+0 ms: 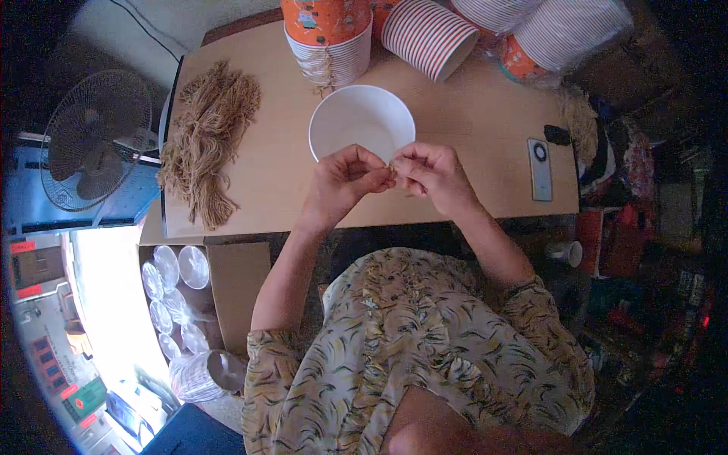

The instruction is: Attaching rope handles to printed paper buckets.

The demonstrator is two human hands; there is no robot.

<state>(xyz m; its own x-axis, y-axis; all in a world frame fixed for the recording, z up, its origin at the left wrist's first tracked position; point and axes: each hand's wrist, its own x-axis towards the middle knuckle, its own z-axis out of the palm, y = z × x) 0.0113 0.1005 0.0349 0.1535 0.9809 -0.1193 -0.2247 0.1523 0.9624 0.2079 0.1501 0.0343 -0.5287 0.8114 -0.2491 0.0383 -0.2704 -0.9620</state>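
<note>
A white paper bucket (360,114) stands open end up on the table in front of me, its inside bare white. My left hand (349,182) is closed in a pinch at the bucket's near rim. Opposite it, my right hand (436,176) pinches too, and the fingertips of both hands nearly meet. Between them shows a small tan end that looks like twine (391,171); most of it is hidden by my fingers. A thick bundle of brown twine (208,136) lies on the table to the left.
Stacked orange-and-white paper buckets (330,53) stand at the back, with a tipped striped stack (428,38) and plastic-wrapped stacks (569,34) beside them. A phone (540,171) lies at right. A fan (98,140) and a carton of clear-wrapped stacks (174,296) are on the left.
</note>
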